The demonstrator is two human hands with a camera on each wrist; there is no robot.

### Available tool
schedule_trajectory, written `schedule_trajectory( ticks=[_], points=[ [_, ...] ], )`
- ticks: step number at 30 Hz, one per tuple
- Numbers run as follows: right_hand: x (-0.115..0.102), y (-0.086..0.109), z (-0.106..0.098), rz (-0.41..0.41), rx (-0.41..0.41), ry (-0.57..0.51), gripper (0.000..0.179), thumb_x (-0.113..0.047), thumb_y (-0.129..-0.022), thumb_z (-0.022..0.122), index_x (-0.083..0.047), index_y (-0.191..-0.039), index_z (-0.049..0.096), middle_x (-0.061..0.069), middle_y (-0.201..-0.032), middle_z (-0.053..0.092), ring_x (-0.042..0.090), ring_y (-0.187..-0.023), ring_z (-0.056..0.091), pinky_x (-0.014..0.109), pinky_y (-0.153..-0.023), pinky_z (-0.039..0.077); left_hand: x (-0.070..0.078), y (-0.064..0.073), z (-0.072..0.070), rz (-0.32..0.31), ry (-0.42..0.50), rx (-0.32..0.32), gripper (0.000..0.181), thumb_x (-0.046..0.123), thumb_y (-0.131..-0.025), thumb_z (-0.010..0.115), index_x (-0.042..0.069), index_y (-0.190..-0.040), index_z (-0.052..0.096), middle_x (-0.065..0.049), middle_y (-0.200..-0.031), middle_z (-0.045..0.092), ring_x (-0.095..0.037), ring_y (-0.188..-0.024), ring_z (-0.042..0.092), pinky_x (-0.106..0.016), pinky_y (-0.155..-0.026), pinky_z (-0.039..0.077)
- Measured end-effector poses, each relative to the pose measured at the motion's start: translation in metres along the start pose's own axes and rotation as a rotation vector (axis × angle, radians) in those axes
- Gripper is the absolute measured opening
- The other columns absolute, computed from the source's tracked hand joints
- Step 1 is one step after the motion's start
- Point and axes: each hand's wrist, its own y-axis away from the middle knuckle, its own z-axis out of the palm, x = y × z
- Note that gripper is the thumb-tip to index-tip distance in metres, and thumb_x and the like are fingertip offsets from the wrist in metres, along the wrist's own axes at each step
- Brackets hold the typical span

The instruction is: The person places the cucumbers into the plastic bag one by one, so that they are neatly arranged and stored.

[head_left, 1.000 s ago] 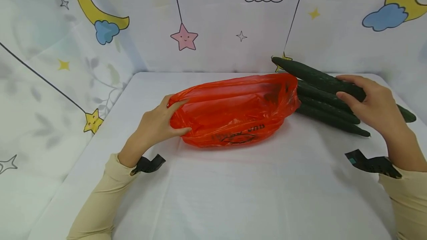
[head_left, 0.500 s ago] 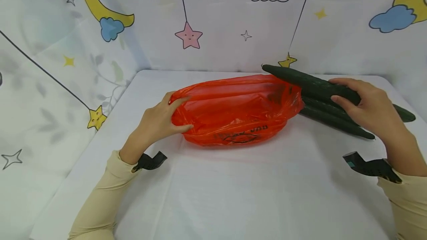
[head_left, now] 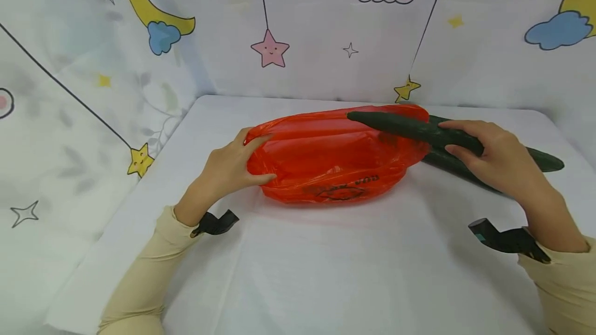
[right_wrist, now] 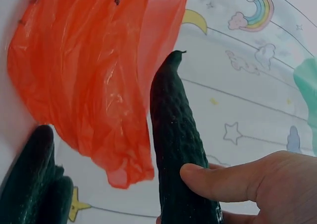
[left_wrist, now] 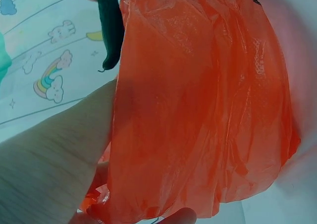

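A red plastic bag with dark print stands on the white table. My left hand grips its left end, thumb at the front and fingers at the far side. In the right wrist view, my right hand holds a long dark green cucumber between thumb and fingers. From the head view, the cucumber's tip overlaps the bag's upper right part, while its other end sticks out beyond my right hand. More cucumbers lie on the table under it, to the right of the bag, partly hidden by the bag and my hand.
The white tabletop stretches in front of the bag. Behind it hangs a pale cloth printed with moons, stars and clouds. Black straps are worn at both wrists.
My right hand has brought the cucumber left and down, so its tip now overlaps the bag instead of standing above its right end. The left hand keeps its hold on the bag.
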Motion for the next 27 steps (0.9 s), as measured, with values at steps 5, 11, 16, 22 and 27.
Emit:
schedule_trajectory(
  ticks=[5, 11, 16, 22, 27],
  points=[
    [-0.004, 0.000, -0.004, -0.004, -0.021, -0.016, 0.048, 0.009, -0.081, 0.071, -0.002, -0.126, 0.062, 0.026, -0.115, 0.063, 0.041, -0.104, 0.054, 0.057, -0.083, 0.041, 0.006, -0.005, 0.001, 0.019, 0.012, -0.006, 0.079, 0.051, -0.079, 0.075, 0.019, -0.145, 0.046, -0.018, -0.143, 0.041, -0.018, -0.050, 0.048, -0.029, -0.047, 0.046],
    [-0.015, -0.009, 0.004, -0.080, -0.015, -0.045, 0.047, 0.008, -0.080, 0.073, -0.003, -0.124, 0.063, 0.021, -0.114, 0.066, 0.036, -0.102, 0.058, 0.048, -0.085, 0.045, 0.005, -0.001, -0.002, -0.001, 0.005, -0.020, 0.081, 0.050, -0.078, 0.076, 0.021, -0.147, 0.044, -0.018, -0.143, 0.040, -0.018, -0.048, 0.045, -0.028, -0.047, 0.044],
    [-0.022, -0.015, 0.012, -0.119, -0.040, -0.032, 0.046, 0.008, -0.080, 0.073, -0.004, -0.124, 0.063, 0.018, -0.112, 0.067, 0.031, -0.095, 0.059, 0.046, -0.080, 0.046, 0.003, 0.004, 0.000, 0.001, -0.005, -0.021, 0.081, 0.050, -0.078, 0.077, 0.019, -0.146, 0.045, -0.019, -0.141, 0.041, -0.018, -0.050, 0.046, -0.029, -0.048, 0.047],
    [-0.028, -0.020, 0.020, -0.151, -0.060, -0.027, 0.047, 0.008, -0.081, 0.072, -0.003, -0.125, 0.063, 0.017, -0.110, 0.067, 0.024, -0.084, 0.055, 0.039, -0.072, 0.046, 0.003, 0.003, 0.000, 0.015, 0.001, -0.004, 0.081, 0.050, -0.078, 0.077, 0.019, -0.146, 0.046, -0.019, -0.141, 0.041, -0.018, -0.050, 0.046, -0.029, -0.048, 0.047],
    [-0.036, -0.022, 0.026, -0.174, -0.076, -0.030, 0.046, 0.008, -0.080, 0.072, -0.004, -0.124, 0.063, 0.014, -0.109, 0.068, 0.016, -0.072, 0.047, 0.029, -0.063, 0.041, 0.005, 0.002, -0.001, 0.022, 0.004, -0.011, 0.080, 0.050, -0.079, 0.076, 0.020, -0.146, 0.045, -0.018, -0.141, 0.041, -0.018, -0.049, 0.046, -0.028, -0.046, 0.044]
  ],
)
